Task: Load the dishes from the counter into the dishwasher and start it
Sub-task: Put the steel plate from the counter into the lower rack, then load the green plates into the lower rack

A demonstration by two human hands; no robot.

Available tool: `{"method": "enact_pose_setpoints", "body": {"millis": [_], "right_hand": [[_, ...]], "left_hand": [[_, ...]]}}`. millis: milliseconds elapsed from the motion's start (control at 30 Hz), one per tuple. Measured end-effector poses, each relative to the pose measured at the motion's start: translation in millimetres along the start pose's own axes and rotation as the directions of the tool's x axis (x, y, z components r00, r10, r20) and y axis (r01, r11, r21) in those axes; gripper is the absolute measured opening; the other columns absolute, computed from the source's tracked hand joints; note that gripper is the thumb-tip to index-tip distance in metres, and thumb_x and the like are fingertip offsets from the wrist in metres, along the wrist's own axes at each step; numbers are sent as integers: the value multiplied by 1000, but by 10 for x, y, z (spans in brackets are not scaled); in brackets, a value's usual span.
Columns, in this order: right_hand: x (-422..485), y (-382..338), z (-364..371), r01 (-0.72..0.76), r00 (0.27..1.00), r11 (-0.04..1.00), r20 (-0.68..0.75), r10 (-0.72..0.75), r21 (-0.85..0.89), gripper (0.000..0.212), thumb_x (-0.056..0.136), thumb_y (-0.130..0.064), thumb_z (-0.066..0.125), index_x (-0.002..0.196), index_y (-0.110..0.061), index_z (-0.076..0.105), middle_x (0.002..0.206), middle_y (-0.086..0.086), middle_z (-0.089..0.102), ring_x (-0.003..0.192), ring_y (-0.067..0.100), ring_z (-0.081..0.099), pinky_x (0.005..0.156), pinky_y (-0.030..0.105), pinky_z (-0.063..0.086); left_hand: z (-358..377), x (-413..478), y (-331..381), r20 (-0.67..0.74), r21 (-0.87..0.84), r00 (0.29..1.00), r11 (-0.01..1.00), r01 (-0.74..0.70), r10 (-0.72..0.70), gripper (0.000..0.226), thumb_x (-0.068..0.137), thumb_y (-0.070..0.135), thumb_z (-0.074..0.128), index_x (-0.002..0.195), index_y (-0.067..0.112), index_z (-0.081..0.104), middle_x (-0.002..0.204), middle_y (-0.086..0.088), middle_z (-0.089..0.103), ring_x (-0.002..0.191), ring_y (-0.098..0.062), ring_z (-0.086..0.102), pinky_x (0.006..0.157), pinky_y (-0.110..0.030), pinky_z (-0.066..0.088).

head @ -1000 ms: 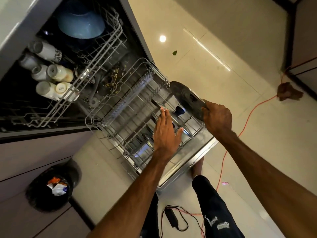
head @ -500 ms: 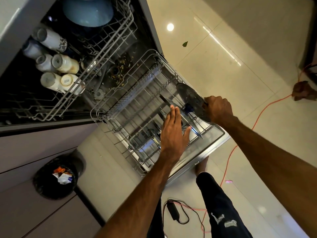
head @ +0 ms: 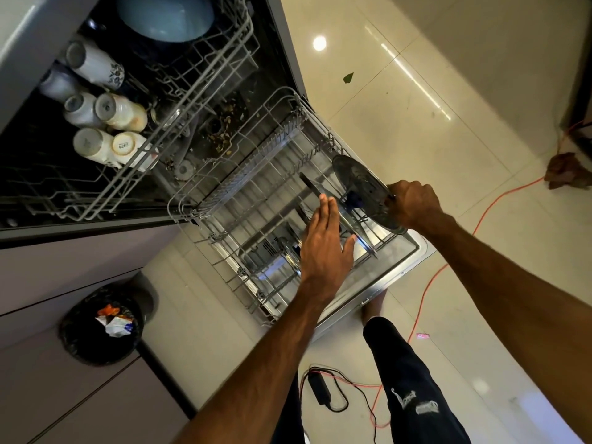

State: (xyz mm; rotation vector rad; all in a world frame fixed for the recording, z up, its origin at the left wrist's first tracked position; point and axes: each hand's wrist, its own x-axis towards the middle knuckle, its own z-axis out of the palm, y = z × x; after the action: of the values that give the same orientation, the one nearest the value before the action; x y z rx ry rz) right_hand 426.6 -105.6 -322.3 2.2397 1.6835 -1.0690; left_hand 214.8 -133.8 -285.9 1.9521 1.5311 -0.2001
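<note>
Steel plate (head: 362, 190) pinched on edge by right hand (head: 413, 205), lined up for the lower rack (head: 256, 200); left hand (head: 325, 241) flat, fingers spread, steadying.

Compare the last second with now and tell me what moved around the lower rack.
Little changed. The right hand keeps its grip on the dark plate, easing it slightly deeper among the tines of the lower rack. The left hand stays open and flat over the rack, holding nothing. The cups and bowl in the upper rack are unchanged.
</note>
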Motion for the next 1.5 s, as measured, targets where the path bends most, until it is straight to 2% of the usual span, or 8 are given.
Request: {"method": "enact_pose_setpoints", "body": {"millis": [233,400,600,767,900,1200,1300,1500], "right_hand": [[-278,-102,53,-129,983,980,-107,146,155,48,90,-32,73,124,-1,60,113,20,67,97,36,64,71,37,46],[-740,-285,121,-13,954,974,-289,81,228,45,87,-36,74,118,-6,62,113,16,62,98,35,60,71,40,53],[-1546,-804,-81,46,943,945,-327,66,323,35,93,-29,70,122,-11,62,134,13,58,121,32,51,96,45,50],[-2312,-1399,-237,149,957,946,-282,-66,287,23,99,-25,61,117,-10,60,119,13,62,113,28,56,86,32,47],[-2807,-1840,-219,150,976,960,-191,-105,236,17,100,-29,56,108,-16,62,108,6,65,102,23,61,86,35,53],[-3810,-3406,387,257,947,951,-241,-212,175,44,99,-42,41,95,-10,72,91,11,72,86,31,68,79,38,52],[-4049,-4047,726,289,932,942,-275,-237,169,40,95,-40,48,89,-10,74,84,12,73,81,33,68,73,39,52],[-4636,-5379,968,329,944,930,-95,-317,162,28,95,-38,60,94,-12,72,92,9,74,87,28,68,76,36,53]], "left_hand": [[-90,-40,-7,33,59,999,998,-26,24,95,97,51,55,160,11,-4,168,-5,-9,155,-17,-5,127,-33,4],[-310,-234,-2,86,77,996,997,-29,22,93,97,49,55,160,10,0,169,-7,-2,156,-19,1,127,-37,9],[-897,-879,61,19,0,999,999,43,-43,81,98,42,58,158,6,16,166,-12,17,154,-25,15,125,-38,19],[-1316,-1667,-53,-36,-90,991,988,121,-125,59,96,29,60,148,9,39,161,-12,31,149,-30,27,121,-44,29],[-1537,-2319,-302,-53,-118,987,982,146,-153,48,96,19,56,143,12,48,157,-10,37,146,-30,33,118,-44,31],[-2108,-3682,-1712,-182,-44,982,998,34,-41,27,89,18,51,112,14,65,130,-11,59,120,-32,55,101,-42,47],[-2382,-4151,-2341,-267,-64,963,998,25,-42,26,87,16,54,108,9,66,125,-15,63,116,-35,57,99,-48,49],[-2847,-4957,-3522,-311,-11,941,991,135,-132,22,91,15,49,107,12,63,120,-9,62,113,-30,55,96,-41,49]]}}
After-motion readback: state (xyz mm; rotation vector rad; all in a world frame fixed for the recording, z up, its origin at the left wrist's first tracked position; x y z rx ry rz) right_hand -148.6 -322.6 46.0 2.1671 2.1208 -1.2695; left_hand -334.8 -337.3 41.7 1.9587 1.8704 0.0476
